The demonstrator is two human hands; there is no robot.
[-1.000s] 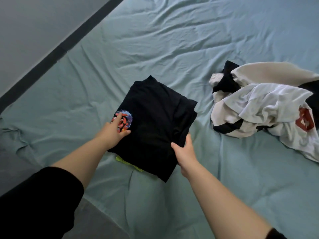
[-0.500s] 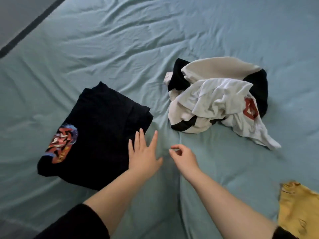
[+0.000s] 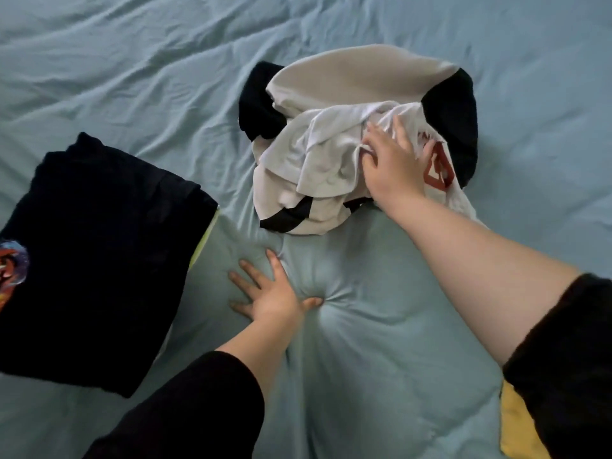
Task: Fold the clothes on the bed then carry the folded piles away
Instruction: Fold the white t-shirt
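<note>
So the folded black t-shirt with a colourful round print (image 3: 99, 253) lies flat toward the left side of the wrinkled light blue bed sheet (image 3: 132, 77), with a lime-green strip of fabric (image 3: 203, 241) poking out under its right edge. Just beside it the left hand (image 3: 273, 294) presses palm-down into the sheet, fingers straight and spread, making a proper dent in the mattress. The right hand (image 3: 394, 164) is further up the bed, fingers curled into the crumpled white cotton t-shirt with a red print (image 3: 324, 154), which sits on a loose heap of cream and black clothes (image 3: 347, 74). My worry is that the white one looks tangled with what's under it, so a quick yank probably drags the whole heap along, maybe onto the folded shirt. And that dent is close enough that leaning harder could make the folded shirt slump. There's also a yellow cloth (image 3: 516, 425) at the near right, easy to forget.
</note>
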